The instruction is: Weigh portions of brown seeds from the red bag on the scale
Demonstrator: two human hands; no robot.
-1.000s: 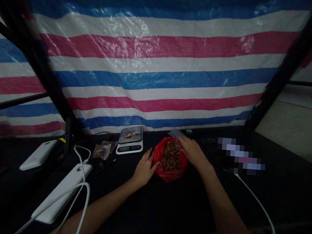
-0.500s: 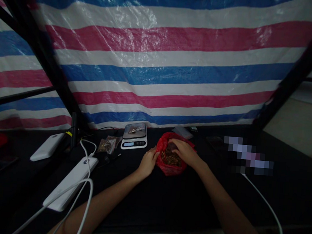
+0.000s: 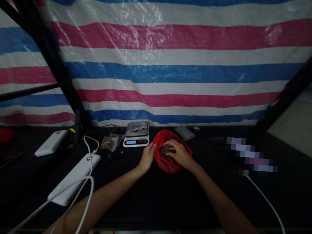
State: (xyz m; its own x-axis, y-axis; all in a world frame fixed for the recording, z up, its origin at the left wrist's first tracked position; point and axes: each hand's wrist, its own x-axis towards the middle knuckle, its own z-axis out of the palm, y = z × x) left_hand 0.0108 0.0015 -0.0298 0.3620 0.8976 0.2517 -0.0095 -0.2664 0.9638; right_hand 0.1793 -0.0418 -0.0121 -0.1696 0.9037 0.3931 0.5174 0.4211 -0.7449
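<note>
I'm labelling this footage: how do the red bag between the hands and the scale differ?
The red bag is thin and crumpled; the scale is rigid-looking and white, with a lit display. The bag gapes open around brown bits, with the right hand in its mouth; the scale carries a small packet on top. The scale sits farther back and to the left of the bag. Both rest on the black tabletop.

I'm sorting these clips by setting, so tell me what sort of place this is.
Probably a makeshift work booth: striped plastic sheet hangs behind a black table, which bears a digital scale and an open red bag.
</note>
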